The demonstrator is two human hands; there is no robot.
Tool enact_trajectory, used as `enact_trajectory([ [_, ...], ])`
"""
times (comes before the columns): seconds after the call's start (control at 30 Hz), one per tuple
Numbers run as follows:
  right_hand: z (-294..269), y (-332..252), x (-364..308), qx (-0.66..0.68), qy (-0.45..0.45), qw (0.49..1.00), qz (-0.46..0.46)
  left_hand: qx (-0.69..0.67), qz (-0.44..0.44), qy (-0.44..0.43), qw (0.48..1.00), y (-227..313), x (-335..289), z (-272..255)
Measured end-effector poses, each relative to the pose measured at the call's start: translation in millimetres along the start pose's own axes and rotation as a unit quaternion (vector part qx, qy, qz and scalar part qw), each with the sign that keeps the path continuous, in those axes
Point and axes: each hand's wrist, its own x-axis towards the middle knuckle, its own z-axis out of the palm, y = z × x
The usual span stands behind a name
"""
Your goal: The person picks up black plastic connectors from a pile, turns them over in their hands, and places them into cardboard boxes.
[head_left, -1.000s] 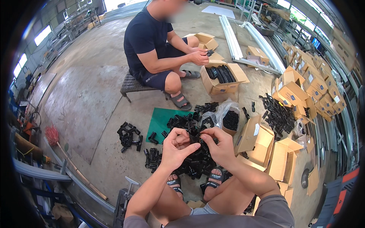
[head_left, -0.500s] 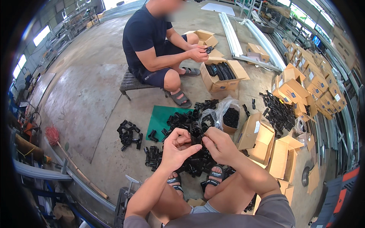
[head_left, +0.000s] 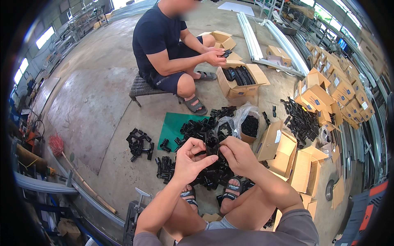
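Observation:
A black plastic pipe fitting [head_left: 211,143] with a round open end facing up is held in front of me, above the pile. My left hand [head_left: 189,162] grips it from the left, thumb across its lower part. From the right, my right hand [head_left: 238,156] meets the fitting's side with thumb and forefinger pinched together; anything small between those fingertips is hidden. Below both hands lies a heap of similar black fittings [head_left: 210,178], spreading onto a green sheet [head_left: 167,130]. Just beyond, a clear plastic bag [head_left: 242,111] stands by a box of small black parts [head_left: 249,126].
Across from me a co-worker [head_left: 161,45] sits on a woven stool [head_left: 143,91], handling black parts over a filled carton [head_left: 234,91]. Open cartons [head_left: 284,156] stand at my right, near another black pile [head_left: 301,123]. A broom [head_left: 82,178] lies left.
My right hand has shifted very slightly to the right at the fitting's side. The left hand keeps its hold, and the co-worker's hands have barely moved.

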Motion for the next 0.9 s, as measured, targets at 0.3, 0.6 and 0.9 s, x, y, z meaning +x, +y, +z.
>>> enact_trajectory([
  [0.3, -3.3, -17.0, 0.6, 0.043, -0.002, 0.998, 0.053, 0.016, -0.002, -0.003, 1.0, -5.9, -0.7, -5.1],
  [0.6, -2.6, -20.9, 1.8, 0.045, 0.032, 0.997, 0.056, 0.019, -0.006, -0.003, 1.0, -5.3, -0.7, -3.6],
  [0.9, -1.3, -5.1, -5.9, 0.062, 0.106, 0.989, 0.084, -0.249, -0.075, -0.113, 0.959, 1.0, -2.8, -15.4],
])
